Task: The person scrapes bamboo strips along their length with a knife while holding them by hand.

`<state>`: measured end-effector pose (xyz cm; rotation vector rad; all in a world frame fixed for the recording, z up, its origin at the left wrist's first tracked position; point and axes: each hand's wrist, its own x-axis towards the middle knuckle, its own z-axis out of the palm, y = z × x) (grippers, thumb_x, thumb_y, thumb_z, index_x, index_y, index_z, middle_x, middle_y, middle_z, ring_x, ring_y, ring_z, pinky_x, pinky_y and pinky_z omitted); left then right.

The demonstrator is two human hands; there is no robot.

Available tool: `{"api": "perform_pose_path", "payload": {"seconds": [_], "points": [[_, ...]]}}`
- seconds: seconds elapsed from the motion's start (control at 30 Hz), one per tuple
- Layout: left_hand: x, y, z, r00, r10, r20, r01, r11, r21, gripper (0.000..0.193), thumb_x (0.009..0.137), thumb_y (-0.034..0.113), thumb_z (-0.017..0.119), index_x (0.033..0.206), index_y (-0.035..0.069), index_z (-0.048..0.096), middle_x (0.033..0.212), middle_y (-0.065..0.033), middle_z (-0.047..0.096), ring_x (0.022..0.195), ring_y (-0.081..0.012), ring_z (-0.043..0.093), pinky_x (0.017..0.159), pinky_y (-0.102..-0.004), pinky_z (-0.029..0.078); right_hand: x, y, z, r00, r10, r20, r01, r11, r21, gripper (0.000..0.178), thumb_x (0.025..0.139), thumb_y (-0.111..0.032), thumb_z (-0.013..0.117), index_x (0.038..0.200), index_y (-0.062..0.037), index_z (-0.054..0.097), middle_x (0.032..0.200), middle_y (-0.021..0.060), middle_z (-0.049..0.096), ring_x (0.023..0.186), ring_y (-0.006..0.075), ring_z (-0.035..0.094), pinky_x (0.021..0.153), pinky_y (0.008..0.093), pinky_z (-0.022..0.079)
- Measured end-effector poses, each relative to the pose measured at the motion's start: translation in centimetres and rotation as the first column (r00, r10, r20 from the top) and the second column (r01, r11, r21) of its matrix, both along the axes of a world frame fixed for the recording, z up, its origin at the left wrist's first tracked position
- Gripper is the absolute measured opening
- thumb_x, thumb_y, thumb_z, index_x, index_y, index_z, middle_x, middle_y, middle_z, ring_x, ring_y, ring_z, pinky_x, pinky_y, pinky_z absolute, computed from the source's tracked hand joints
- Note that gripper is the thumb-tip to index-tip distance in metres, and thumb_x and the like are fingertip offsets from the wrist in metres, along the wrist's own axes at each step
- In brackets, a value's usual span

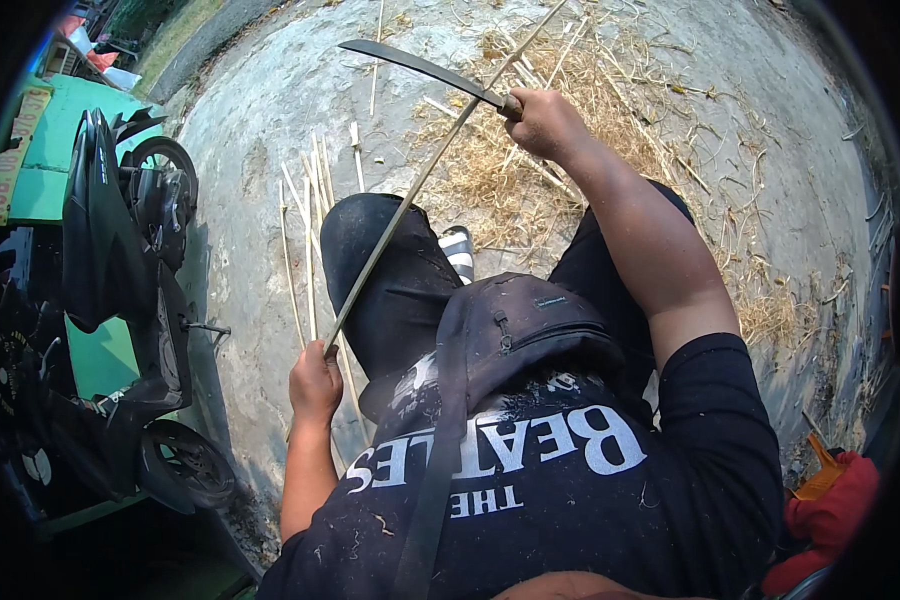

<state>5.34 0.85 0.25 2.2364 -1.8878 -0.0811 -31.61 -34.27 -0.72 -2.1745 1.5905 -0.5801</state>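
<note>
My left hand (315, 382) is closed round the lower end of a long, thin bamboo strip (398, 218). The strip slants up and away to the right, passing over my left knee. Out in front, my right hand (547, 124) grips the short handle of a machete (410, 61) with a long, dark, slightly curved blade that points left. Blade and strip cross close to the handle; whether the edge bites into the strip I cannot tell. Several pale strips (317, 190) lie on the ground beside my left leg.
Curly straw-coloured shavings (510, 190) cover the concrete ground (260, 130) ahead and to the right. A black motorcycle (140, 300) stands at the left. Red cloth (838, 510) lies at the lower right. A dark bag (530, 330) rests across my lap.
</note>
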Motion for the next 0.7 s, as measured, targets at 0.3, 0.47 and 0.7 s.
{"api": "perform_pose_path", "payload": {"seconds": [0.3,0.47,0.7], "points": [[0.5,-0.1,-0.7,1.000,-0.027,-0.001,0.027,0.999,0.018,0.012,0.099,0.016,0.062,0.098,0.004,0.061,0.083,-0.0252,0.066,0.078,-0.0498,0.064,0.064,-0.0555,0.050,-1.6,-1.2,-1.3,0.998,-0.055,-0.041,0.055,0.999,-0.001,0.014,0.094,-0.024,0.064,0.104,-0.0162,0.070,0.091,0.0132,0.074,0.085,0.0297,0.074,0.075,0.0453,0.059],[0.6,0.8,-0.4,0.997,-0.031,-0.069,0.031,1.000,-0.004,0.013,0.100,0.016,0.060,0.101,0.004,0.061,0.084,-0.0240,0.067,0.077,-0.0487,0.064,0.065,-0.0537,0.050,-0.2,1.1,0.1,0.985,0.102,-0.140,-0.129,0.971,-0.201,0.011,0.096,-0.025,0.064,0.098,-0.0147,0.068,0.087,0.0108,0.074,0.082,0.0291,0.074,0.071,0.0449,0.058],[0.9,0.2,1.3,0.997,-0.026,-0.069,0.029,0.999,0.040,0.017,0.101,0.018,0.061,0.093,0.003,0.062,0.078,-0.0222,0.065,0.073,-0.0455,0.064,0.063,-0.0507,0.050,-3.1,-2.0,-0.7,0.982,-0.088,-0.170,0.101,0.992,0.069,0.021,0.094,-0.018,0.063,0.113,-0.0188,0.071,0.099,0.0079,0.074,0.092,0.0251,0.072,0.080,0.0420,0.059]]}}
